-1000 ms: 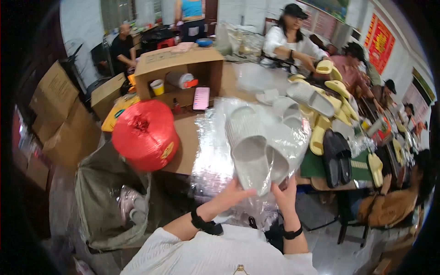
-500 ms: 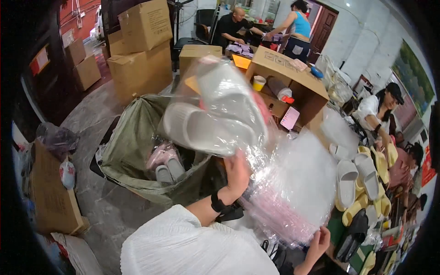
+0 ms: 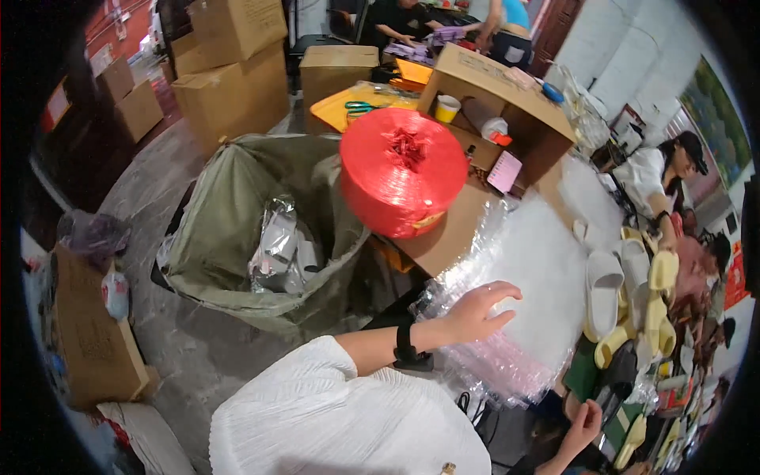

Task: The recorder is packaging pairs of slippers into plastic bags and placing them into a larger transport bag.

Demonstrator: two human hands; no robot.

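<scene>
My left hand (image 3: pixel 481 312) reaches over a stack of clear plastic bags (image 3: pixel 532 273) with pink lower edges, its fingers apart and nothing in them. My right hand (image 3: pixel 580 434) is off the lower right of the stack, close to a black slipper (image 3: pixel 617 381); its fingers are loosely bent and appear empty. To the left stands an open olive woven sack (image 3: pixel 229 214). Inside it lie clear-bagged grey slippers (image 3: pixel 286 249). Beyond the left hand, a big roll of red plastic twine (image 3: pixel 404 178) sits on the table.
White slippers (image 3: pixel 604 293) and yellow slippers (image 3: pixel 657 309) are heaped at right, where a person (image 3: pixel 651 176) works. An open carton (image 3: pixel 507 87) holds a yellow cup (image 3: pixel 447 108). Green-handled scissors (image 3: pixel 360 106) lie behind the twine. Cartons (image 3: pixel 233 111) are stacked at far left.
The bagged grey slippers have left my left hand, and a bagged pair now lies differently in the sack. My left hand moved right over the bags; my right hand moved right, off them.
</scene>
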